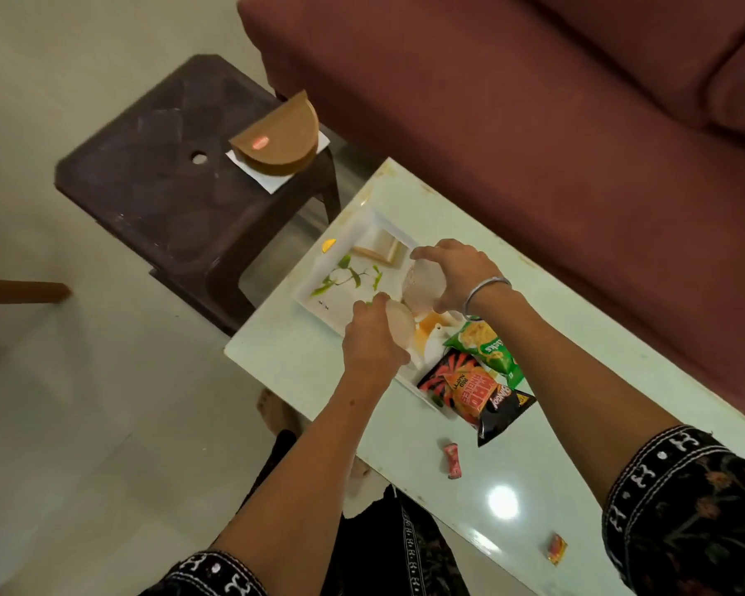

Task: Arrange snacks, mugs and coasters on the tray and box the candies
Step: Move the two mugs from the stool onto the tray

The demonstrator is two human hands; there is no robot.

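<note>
A white tray [319, 290] with a green leaf print lies on the glass table [577, 337]. My left hand [373, 337] holds a pale round mug [401, 326] over the tray's near side. Just above it, my right hand [456, 273] grips a second pale mug [424, 286]. The two mugs nearly touch. Square coasters [386, 249] rest in the tray's far corner. A green snack bag [489, 348] and a red and black snack bag [476, 393] lie at the tray's right end. Two wrapped candies [452, 460] [556, 548] sit on the table nearer me.
A dark brown plastic stool [168, 187] stands left of the table and carries a brown half-round box [278, 137] on white paper. A maroon sofa [534, 122] runs along the table's far side. A small gold candy [328, 245] lies by the tray's far edge.
</note>
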